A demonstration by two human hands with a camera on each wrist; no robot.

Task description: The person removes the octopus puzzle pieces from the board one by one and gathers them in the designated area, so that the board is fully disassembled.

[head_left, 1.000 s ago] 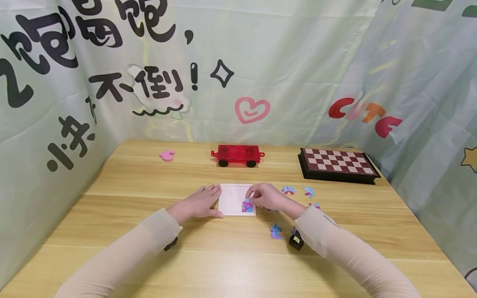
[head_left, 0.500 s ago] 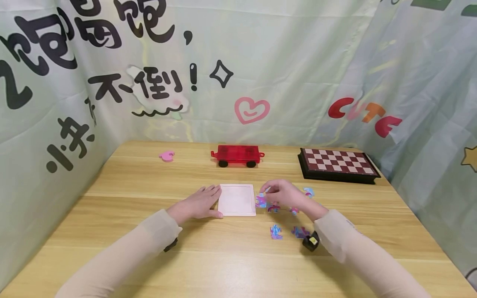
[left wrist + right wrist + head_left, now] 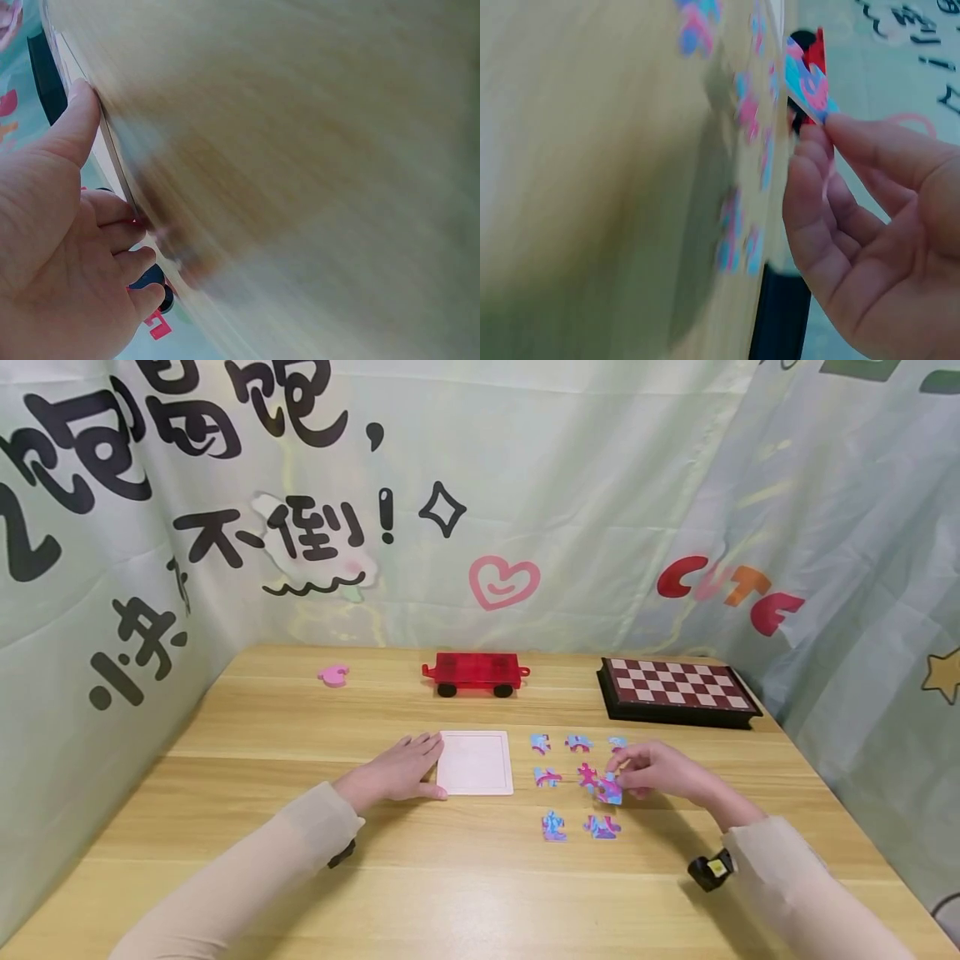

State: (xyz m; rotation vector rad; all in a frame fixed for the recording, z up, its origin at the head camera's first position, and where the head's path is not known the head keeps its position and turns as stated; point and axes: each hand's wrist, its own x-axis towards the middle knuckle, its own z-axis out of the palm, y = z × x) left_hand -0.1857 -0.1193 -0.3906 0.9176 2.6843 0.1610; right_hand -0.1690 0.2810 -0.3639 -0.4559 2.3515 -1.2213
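In the head view a flat pale pink puzzle board point(image 3: 475, 763) with a raised rim lies bare on the table. My left hand point(image 3: 395, 767) rests against its left edge, fingers stretched out and thumb at the near corner; the left wrist view shows the thumb point(image 3: 77, 124) on that edge. To the right, my right hand point(image 3: 660, 772) pinches a blue, pink and purple jigsaw piece point(image 3: 609, 789) between thumb and fingertips. This piece point(image 3: 808, 79) is tilted above the table in the right wrist view. Beneath it, a pink jigsaw piece point(image 3: 587, 775) is partly covered.
Several loose jigsaw pieces lie right of the board, among them one at the near side point(image 3: 553, 826) and one at the back point(image 3: 578, 743). Behind stand a red toy wagon point(image 3: 476, 672), a folded chessboard point(image 3: 678, 692) and a small pink heart-shaped thing point(image 3: 333, 675).
My right hand has carried the jigsaw piece from over the board's right side rightward to above the loose pieces. My left hand has stayed at the board's left edge.
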